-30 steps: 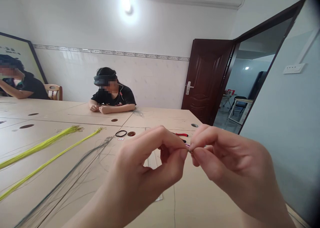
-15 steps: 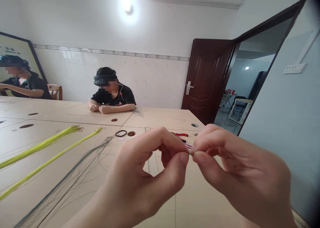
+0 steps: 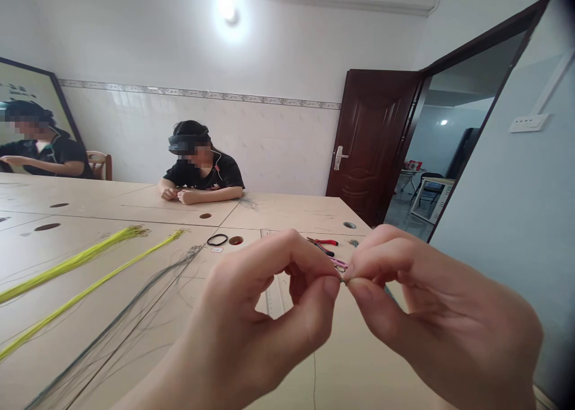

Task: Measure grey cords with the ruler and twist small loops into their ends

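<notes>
My left hand [image 3: 274, 302] and my right hand [image 3: 431, 302] meet fingertip to fingertip, each pinching thumb against forefinger. Between them shows a tiny bit of thin grey cord [image 3: 343, 280]; most of it is covered by the fingers. Below my left hand a loose grey strand [image 3: 314, 377] hangs down or lies over the table; whether it joins the pinched bit cannot be made out. Behind the fingertips lie red-and-black pliers [image 3: 324, 242] and a pink-handled tool [image 3: 338, 262]. A clear ruler [image 3: 272, 296] is partly hidden by my left hand.
On the left of the table [image 3: 148, 209] stretch yellow cord bundles [image 3: 90, 257] and a grey cord bundle [image 3: 148, 287]. A black ring [image 3: 217, 240] lies near a cable hole [image 3: 236, 240]. Two people [image 3: 204, 164] sit across the table. A brown door [image 3: 377, 134] stands open.
My right hand has shifted slightly right and down, with its fingers turned a little. More of the pink-handled tool shows. My left hand stays nearly still.
</notes>
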A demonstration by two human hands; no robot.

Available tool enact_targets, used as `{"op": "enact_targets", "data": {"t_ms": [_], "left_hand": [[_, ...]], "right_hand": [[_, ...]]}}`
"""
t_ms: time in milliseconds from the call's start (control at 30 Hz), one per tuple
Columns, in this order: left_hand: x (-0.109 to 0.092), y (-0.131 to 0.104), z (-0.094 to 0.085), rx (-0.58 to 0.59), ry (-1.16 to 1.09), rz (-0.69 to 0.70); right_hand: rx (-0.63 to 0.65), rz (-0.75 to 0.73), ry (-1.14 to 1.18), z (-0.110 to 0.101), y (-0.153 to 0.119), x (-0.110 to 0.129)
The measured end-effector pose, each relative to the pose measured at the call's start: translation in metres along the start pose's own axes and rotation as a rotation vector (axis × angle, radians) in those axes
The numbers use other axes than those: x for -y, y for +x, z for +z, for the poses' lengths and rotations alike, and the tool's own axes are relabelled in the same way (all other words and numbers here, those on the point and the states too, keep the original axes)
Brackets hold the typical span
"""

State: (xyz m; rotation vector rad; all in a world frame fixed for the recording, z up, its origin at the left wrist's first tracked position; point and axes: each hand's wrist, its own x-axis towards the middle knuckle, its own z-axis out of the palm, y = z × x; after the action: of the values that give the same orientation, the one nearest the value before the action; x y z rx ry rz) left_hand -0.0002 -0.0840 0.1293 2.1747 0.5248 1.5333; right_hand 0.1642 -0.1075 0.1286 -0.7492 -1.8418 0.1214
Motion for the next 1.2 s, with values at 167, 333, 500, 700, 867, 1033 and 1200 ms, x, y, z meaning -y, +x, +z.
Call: {"op": "enact_targets", "data": {"t_ms": [167,333,500,700,867,1033,1200], "left_hand": [[-0.0004,-0.002,-0.002,0.018,0.015,-0.002],[-0.0003,-0.0027,-0.0022,0.011,0.02,0.004],[-0.0007,-0.0002,-0.0019,0.007,0.029,0.009],[-0.0008,0.0007,-0.0023,0.002,0.031,0.018],[-0.0002,-0.0004,-0.0019,-0.003,0.043,0.021],[-0.0018,-0.0002,-0.001,-0.008,0.037,0.019],[0.0001,0.0009,-0.0006,-0.002,0.052,0.023]], "right_hand": [[0.01,0.003,0.0,-0.0002,-0.001,0.0005],[0.015,0.009,-0.014,-0.0008,-0.0006,0.0014],[0.014,0.012,-0.004,-0.0013,-0.0012,0.0018],[0.013,0.004,-0.019,-0.0011,-0.0008,0.0018],[0.011,-0.005,-0.024,-0.0012,-0.0013,0.0018],[0.008,-0.01,-0.032,-0.0012,-0.0017,0.0017],[0.018,-0.01,-0.046,-0.0021,-0.0021,0.0031]]}}
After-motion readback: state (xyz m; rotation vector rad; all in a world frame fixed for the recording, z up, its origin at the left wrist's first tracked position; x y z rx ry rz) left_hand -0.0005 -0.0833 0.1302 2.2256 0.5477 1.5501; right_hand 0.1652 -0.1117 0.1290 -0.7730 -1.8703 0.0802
